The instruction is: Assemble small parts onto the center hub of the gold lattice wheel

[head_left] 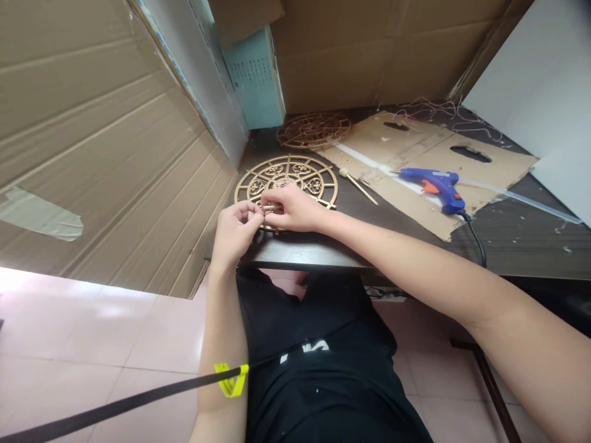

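A round gold openwork disc (272,161), with spokes and curled patterns, lies on the dark table near its front edge. Both hands are over the disc's near left part, fingertips almost meeting. My left hand (234,229) pinches at the rim; whatever its fingers hold is too small and covered to make out. Between the thumb and fingers of my right hand (295,208) shows a short pale stick-like piece (271,208). Thin wire or thread is faintly visible above the right hand's knuckles. My fingers hide the disc's lower part.
Behind lies a second, darker openwork disc (314,129). A wooden stick with a rounded head (359,186) is right of the gold disc. On a cardboard sheet (415,143) rests a blue glue gun (436,184) with a cord. Cardboard walls (115,123) and a light-blue box (256,80) enclose the table.
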`<action>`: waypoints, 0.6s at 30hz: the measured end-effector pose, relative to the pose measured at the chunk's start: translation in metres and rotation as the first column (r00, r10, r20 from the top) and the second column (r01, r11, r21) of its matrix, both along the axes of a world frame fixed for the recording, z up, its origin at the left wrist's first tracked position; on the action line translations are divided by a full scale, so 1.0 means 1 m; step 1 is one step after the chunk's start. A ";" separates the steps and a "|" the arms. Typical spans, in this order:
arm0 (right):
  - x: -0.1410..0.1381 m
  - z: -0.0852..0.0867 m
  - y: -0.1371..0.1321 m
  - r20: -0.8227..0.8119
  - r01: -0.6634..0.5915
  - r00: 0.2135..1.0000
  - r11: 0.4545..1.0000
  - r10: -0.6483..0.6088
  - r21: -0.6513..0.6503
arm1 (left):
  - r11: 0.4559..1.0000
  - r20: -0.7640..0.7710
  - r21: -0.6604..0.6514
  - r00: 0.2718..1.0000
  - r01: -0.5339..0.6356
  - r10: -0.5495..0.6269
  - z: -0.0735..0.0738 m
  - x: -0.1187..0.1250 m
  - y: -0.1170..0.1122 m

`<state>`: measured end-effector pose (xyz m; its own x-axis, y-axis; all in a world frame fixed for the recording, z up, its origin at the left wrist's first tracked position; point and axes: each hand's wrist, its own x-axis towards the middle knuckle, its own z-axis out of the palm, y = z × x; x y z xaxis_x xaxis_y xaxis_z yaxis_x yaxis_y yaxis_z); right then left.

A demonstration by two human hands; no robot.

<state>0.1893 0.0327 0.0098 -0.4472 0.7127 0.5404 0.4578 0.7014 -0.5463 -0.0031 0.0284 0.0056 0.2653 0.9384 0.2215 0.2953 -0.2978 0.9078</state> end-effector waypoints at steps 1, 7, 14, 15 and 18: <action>0.000 0.000 0.000 -0.002 -0.002 1.000 1.000 0.002 0.002 | 1.000 0.001 0.002 1.000 -0.001 0.001 0.000 0.000 0.000; 0.000 0.000 0.001 0.003 0.001 1.000 1.000 -0.001 0.005 | 1.000 0.006 0.003 1.000 -0.024 0.024 0.001 0.001 0.000; 0.001 -0.001 0.001 -0.011 0.007 1.000 1.000 -0.007 0.005 | 0.999 0.006 0.011 0.999 -0.052 0.052 0.004 0.003 -0.005; 0.001 -0.001 0.002 -0.009 0.013 1.000 1.000 -0.013 0.005 | 0.998 0.019 0.015 0.998 -0.063 0.062 0.004 0.003 -0.004; 0.003 -0.002 0.003 -0.011 0.048 0.999 0.999 -0.048 0.010 | 0.994 0.080 0.040 0.992 -0.105 0.102 0.005 0.003 -0.003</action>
<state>0.1925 0.0361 0.0080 -0.4068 0.7274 0.5526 0.4852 0.6846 -0.5439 0.0000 0.0251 0.0102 0.1477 0.9488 0.2793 0.2554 -0.3094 0.9160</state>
